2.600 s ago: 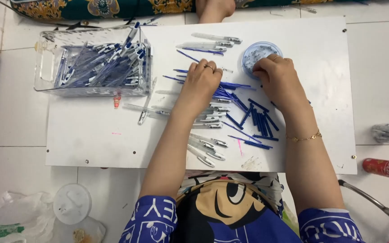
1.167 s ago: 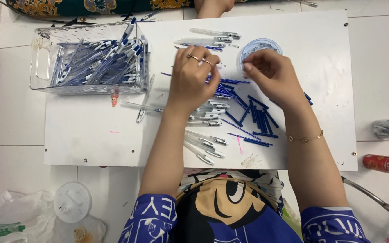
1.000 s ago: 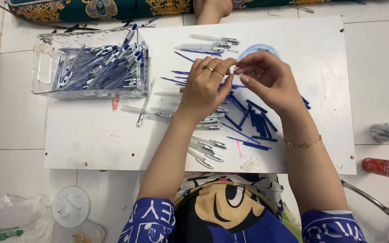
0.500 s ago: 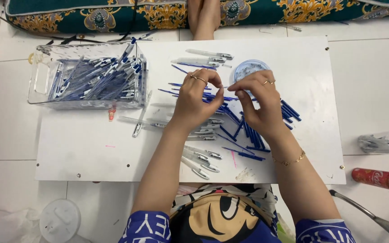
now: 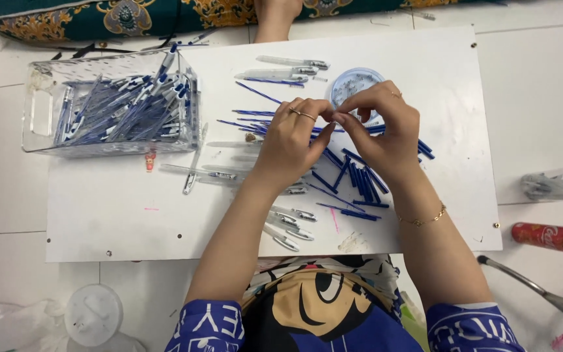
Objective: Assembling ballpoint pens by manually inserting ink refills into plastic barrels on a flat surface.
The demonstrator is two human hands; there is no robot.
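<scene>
Both hands meet over the middle of the white board, fingertips pinched together on some tiny pen part right btwn them. It's too small to make out, prob a spring or a refill tip. Left hand is clenched around its side of the piece w/ thumb and forefinger, right hand does the same from the other side, so the bit sits just near of the round blue lid.

Under and to the right of the hands there's a scatter of blue refills, and clear pen barrels lie nearer the person plus a few at the far edge. Far left of the board: a clear plastic box stuffed w/ finished blue pens. Off the board on the right, a red can lies on the tile floor.
</scene>
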